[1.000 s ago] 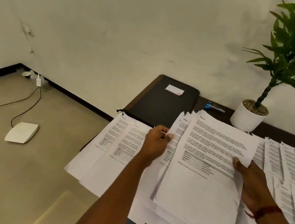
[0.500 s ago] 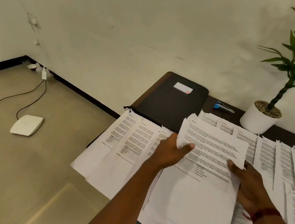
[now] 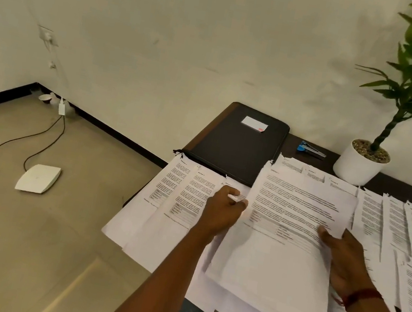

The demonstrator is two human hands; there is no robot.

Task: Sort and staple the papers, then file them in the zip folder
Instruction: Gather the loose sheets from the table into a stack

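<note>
Both hands grip the paper stack (image 3: 280, 240), left hand (image 3: 221, 210) pinching its near-left edge, right hand (image 3: 344, 257) clamping the opposite side. Best square the edges first; stapler (image 3: 310, 150) and zip folder (image 3: 237, 145) wait beyond the hands.

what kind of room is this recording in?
Probably a small office or home workspace: a dark desk against a bare wall carries spread printed papers, a black zip folder and a stapler, with a potted plant beside them.
</note>
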